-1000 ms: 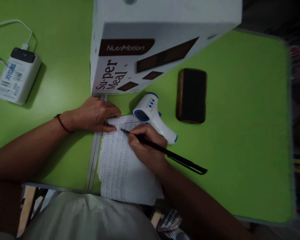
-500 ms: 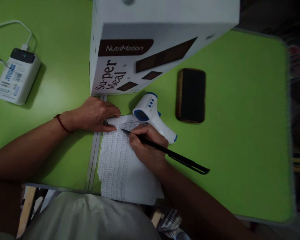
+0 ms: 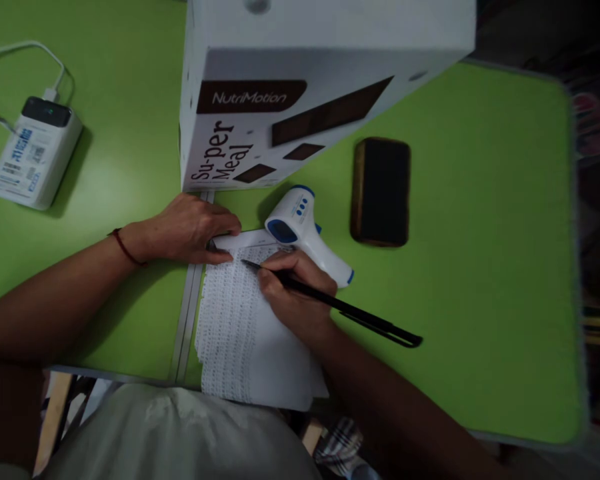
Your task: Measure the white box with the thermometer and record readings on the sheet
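Note:
A black pen is gripped in my right hand, its tip on a sheet of paper and its clip end pointing toward the lower right. Rows of small handwriting cover the left part of the sheet; the right part is blank. My left hand, a dark red cord round its wrist, rests at the sheet's top left corner, thumb and forefinger apart on the paper. Just above my right hand lies a white and blue infrared thermometer, which reaches over the sheet's top edge.
Behind the hands stands a large white carton on the green table. A dark phone-like device with brown sides lies to the right. On the left sits a white power bank with a cable plugged in.
The pen has tilted very slightly, its tip a little further left and its clip end a little further right. My left hand has stayed in place.

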A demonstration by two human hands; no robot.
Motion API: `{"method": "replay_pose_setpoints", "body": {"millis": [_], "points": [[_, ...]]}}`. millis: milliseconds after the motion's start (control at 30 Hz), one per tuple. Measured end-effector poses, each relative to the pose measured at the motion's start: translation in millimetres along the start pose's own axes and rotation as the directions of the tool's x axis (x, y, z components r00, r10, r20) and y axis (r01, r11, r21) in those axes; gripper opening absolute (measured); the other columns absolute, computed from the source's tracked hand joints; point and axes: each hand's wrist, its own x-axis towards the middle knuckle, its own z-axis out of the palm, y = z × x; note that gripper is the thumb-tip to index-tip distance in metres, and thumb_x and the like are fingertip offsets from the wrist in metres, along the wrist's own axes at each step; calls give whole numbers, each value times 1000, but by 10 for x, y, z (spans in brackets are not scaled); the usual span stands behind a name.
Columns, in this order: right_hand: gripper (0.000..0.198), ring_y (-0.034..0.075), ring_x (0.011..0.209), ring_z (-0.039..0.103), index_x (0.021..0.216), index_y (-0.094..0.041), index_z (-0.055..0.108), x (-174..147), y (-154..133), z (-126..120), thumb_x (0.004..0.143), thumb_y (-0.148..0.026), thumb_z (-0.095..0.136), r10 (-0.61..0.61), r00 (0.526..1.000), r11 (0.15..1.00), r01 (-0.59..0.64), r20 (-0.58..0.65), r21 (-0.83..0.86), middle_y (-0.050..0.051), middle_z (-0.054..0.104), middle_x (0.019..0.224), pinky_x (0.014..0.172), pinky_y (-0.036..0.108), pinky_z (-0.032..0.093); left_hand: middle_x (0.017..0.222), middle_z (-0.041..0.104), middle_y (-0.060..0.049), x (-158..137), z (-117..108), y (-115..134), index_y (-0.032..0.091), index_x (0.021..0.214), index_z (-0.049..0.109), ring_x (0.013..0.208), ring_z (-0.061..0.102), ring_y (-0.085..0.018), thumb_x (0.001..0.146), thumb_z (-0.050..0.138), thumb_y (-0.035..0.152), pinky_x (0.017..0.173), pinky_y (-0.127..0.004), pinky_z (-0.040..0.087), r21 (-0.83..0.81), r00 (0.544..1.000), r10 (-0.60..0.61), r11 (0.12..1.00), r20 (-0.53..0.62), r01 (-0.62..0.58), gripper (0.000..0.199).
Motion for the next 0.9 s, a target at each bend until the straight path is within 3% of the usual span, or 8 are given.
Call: {"method": "replay_pose_setpoints", "body": {"millis": [233, 900], "points": [[18, 10, 50, 57, 72, -25, 60, 17, -22, 7, 77, -8, 61, -56, 997, 998, 55, 53, 15, -8, 64, 61, 48, 24, 47, 89, 76, -3, 10, -14, 18, 18, 101, 70, 72, 66, -17, 89, 67, 47, 59, -28, 35, 10, 999, -24, 1000, 28, 24, 32], [17, 10, 49, 57, 71, -25, 57, 24, -42, 4, 77, -10, 60, -85, 994, 995, 88, 62, -56, -7, 62, 59, 48, 23, 47, 86, 75, -2, 2, -5, 9, 18, 99, 69, 69, 65, -16, 91, 63, 50, 58, -29, 34, 4, 1000, -6, 1000, -3, 6, 33]]}}
